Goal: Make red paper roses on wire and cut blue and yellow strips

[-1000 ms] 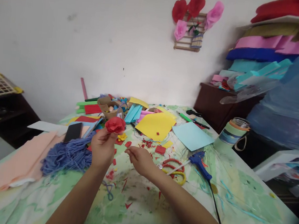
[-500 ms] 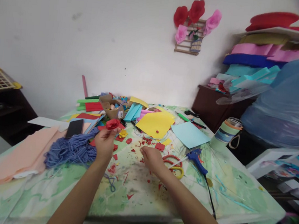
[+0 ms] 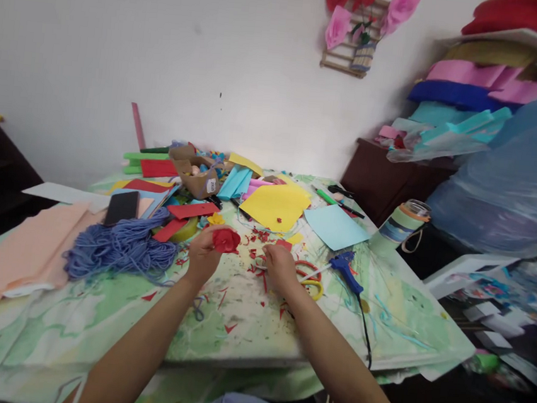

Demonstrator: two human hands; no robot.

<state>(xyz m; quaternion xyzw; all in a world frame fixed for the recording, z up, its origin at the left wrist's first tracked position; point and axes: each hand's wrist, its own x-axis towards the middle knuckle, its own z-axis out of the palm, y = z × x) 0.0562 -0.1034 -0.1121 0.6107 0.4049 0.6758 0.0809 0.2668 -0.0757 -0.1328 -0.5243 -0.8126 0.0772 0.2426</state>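
My left hand (image 3: 203, 258) is closed on a red paper flower (image 3: 227, 240), its layered petals turned toward the right. A short gap to the right, my right hand (image 3: 278, 267) has its fingertips pinched together over the scattered red paper scraps (image 3: 260, 234). Whatever those fingertips hold, if anything, is too small to make out. Beside the right wrist lie scissors with red and yellow handles (image 3: 316, 288), partly covered by the hand. A blue glue gun (image 3: 348, 272) rests just right of them, its cord running to the table's front edge.
Blue yarn (image 3: 121, 247), a dark phone (image 3: 122, 208) and peach sheets (image 3: 21, 247) lie on the left. Behind the hands are yellow paper (image 3: 275, 205), light blue paper (image 3: 335, 227) and a brown paper container (image 3: 197, 179). A bottle (image 3: 399, 223) stands at the right.
My left hand has moved right, toward the right hand, and the flower now faces sideways. The right hand stays pinched. My view has tilted downward.
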